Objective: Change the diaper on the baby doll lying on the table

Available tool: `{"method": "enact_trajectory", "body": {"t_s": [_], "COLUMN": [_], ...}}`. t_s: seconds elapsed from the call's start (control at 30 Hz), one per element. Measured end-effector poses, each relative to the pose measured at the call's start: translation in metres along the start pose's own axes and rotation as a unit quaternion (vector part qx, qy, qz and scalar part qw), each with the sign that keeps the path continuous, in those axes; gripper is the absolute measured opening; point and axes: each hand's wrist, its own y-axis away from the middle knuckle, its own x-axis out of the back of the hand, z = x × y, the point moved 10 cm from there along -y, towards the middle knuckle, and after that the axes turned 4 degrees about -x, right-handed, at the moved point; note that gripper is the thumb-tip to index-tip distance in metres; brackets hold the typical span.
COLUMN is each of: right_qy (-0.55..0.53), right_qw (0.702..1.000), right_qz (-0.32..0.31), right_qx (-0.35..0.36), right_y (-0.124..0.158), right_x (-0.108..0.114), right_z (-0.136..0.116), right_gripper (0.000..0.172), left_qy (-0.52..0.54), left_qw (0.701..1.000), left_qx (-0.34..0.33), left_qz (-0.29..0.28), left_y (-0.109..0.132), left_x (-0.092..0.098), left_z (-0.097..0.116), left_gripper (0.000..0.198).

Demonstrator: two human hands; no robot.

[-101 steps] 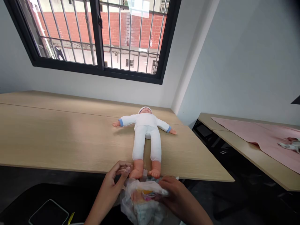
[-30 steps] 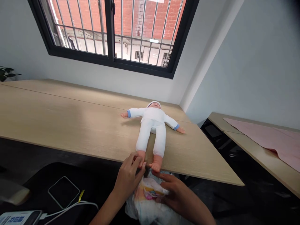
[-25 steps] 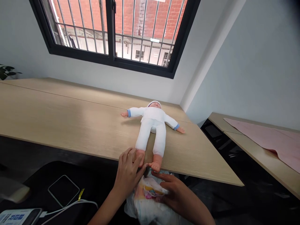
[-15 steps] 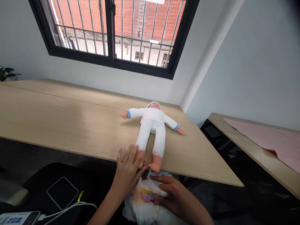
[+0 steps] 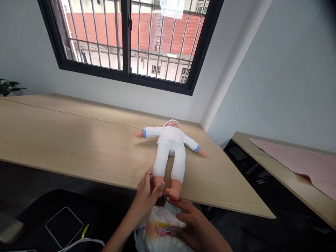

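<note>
Baby doll (image 5: pixel 170 154) lies face-up on the tabletop (image 5: pixel 78 140), feet at its edge. The left hand (image 5: pixel 146 197) has narrow fingers (image 5: pixel 159 186) at one ankle; the right hand (image 5: pixel 195 232) holds a bundled disposable diaper (image 5: pixel 159 232) off the doll.

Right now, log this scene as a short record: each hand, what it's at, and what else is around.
left hand: touching the lower leg of a baby doll
right hand: on a crumpled white printed diaper, below the table edge
doll: on its back on a wooden table, arms spread, white suit with blue cuffs, feet near the edge
nearby: dark phone at lower left; pink sheet on a second table at right
</note>
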Motion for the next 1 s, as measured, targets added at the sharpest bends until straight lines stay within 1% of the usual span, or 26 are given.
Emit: {"method": "enact_trajectory", "body": {"t_s": [0.07,0.1,0.13,0.17,0.23,0.27,0.3,0.33,0.37,0.43,0.47,0.53,0.57,0.6,0.63,0.67,0.7,0.77,0.8,0.83,0.87,0.9,0.93,0.97,1.0], "right_qy": [0.03,0.047,0.064,0.081,0.113,0.126,0.135,0.141,0.145,0.141,0.131,0.088,0.065,0.044,0.03,0.027,0.02,0.016,0.026,0.045,0.074,0.11,0.156,0.204,0.25], "right_qw": [0.999,0.998,0.997,0.994,0.989,0.986,0.984,0.981,0.977,0.973,0.975,0.984,0.988,0.991,0.993,0.992,0.988,0.96,0.938,0.909,0.875,0.843,0.809,0.77,0.734], "right_qz": [0.011,0.016,0.021,0.024,0.029,0.038,0.054,0.076,0.098,0.119,0.112,0.081,0.072,0.073,0.086,0.109,0.15,0.253,0.305,0.368,0.418,0.451,0.486,0.524,0.557], "right_qx": [0.026,0.037,0.05,0.063,0.088,0.099,0.106,0.113,0.118,0.137,0.143,0.13,0.117,0.1,0.075,0.058,0.021,-0.116,-0.162,-0.19,-0.232,-0.272,-0.293,-0.302,-0.296], "right_y": [0.001,0.001,0.002,0.002,0.002,0.001,0.0,-0.001,-0.001,-0.001,0.0,0.005,0.01,0.017,0.026,0.037,0.05,0.078,0.093,0.108,0.121,0.132,0.141,0.148,0.153], "right_x": [0.005,0.007,0.009,0.01,0.008,0.007,0.008,0.009,0.011,0.011,0.01,0.011,0.016,0.026,0.041,0.061,0.087,0.148,0.18,0.212,0.239,0.263,0.283,0.3,0.312], "right_z": [-0.004,-0.006,-0.008,-0.009,-0.01,-0.009,-0.008,-0.007,-0.005,-0.003,0.0,0.008,0.013,0.017,0.022,0.024,0.03,0.054,0.061,0.063,0.067,0.069,0.066,0.059,0.05], "right_gripper": [0.03,0.03,0.029,0.028,0.026,0.025,0.025,0.026,0.027,0.028,0.029,0.034,0.039,0.044,0.048,0.051,0.048,0.038,0.037,0.04,0.042,0.043,0.04,0.037,0.035], "left_qy": [0.123,0.194,0.269,0.345,0.479,0.529,0.564,0.586,0.598,0.601,0.601,0.612,0.62,0.628,0.634,0.638,0.637,0.625,0.616,0.609,0.603,0.6,0.598,0.596,0.596], "left_qw": [0.99,0.974,0.948,0.912,0.822,0.781,0.754,0.74,0.737,0.743,0.743,0.731,0.724,0.718,0.717,0.719,0.724,0.737,0.744,0.75,0.757,0.762,0.766,0.769,0.769], "left_qx": [0.071,0.118,0.166,0.211,0.278,0.291,0.293,0.287,0.275,0.253,0.247,0.243,0.242,0.238,0.23,0.219,0.212,0.209,0.21,0.208,0.203,0.194,0.184,0.178,0.176], "left_qz": [-0.014,-0.023,-0.04,-0.067,-0.133,-0.157,-0.165,-0.162,-0.154,-0.153,-0.16,-0.177,-0.183,-0.184,-0.178,-0.169,-0.16,-0.152,-0.152,-0.152,-0.151,-0.148,-0.146,-0.147,-0.15], "left_y": [-0.009,-0.012,-0.015,-0.015,-0.013,-0.012,-0.011,-0.012,-0.013,-0.012,-0.011,-0.009,-0.009,-0.01,-0.013,-0.016,-0.019,-0.024,-0.026,-0.029,-0.032,-0.035,-0.039,-0.042,-0.044], "left_x": [-0.007,-0.012,-0.021,-0.032,-0.058,-0.069,-0.076,-0.082,-0.086,-0.097,-0.103,-0.113,-0.116,-0.117,-0.116,-0.113,-0.109,-0.103,-0.1,-0.097,-0.094,-0.09,-0.086,-0.083,-0.082], "left_z": [-0.006,-0.011,-0.014,-0.015,-0.011,-0.008,-0.006,-0.007,-0.008,-0.011,-0.012,-0.009,-0.006,-0.002,0.002,0.006,0.011,0.02,0.024,0.029,0.034,0.039,0.043,0.048,0.052], "left_gripper": [0.063,0.063,0.061,0.057,0.057,0.061,0.064,0.066,0.068,0.074,0.079,0.087,0.089,0.09,0.091,0.09,0.09,0.09,0.09,0.089,0.086,0.084,0.082,0.081,0.082]}}
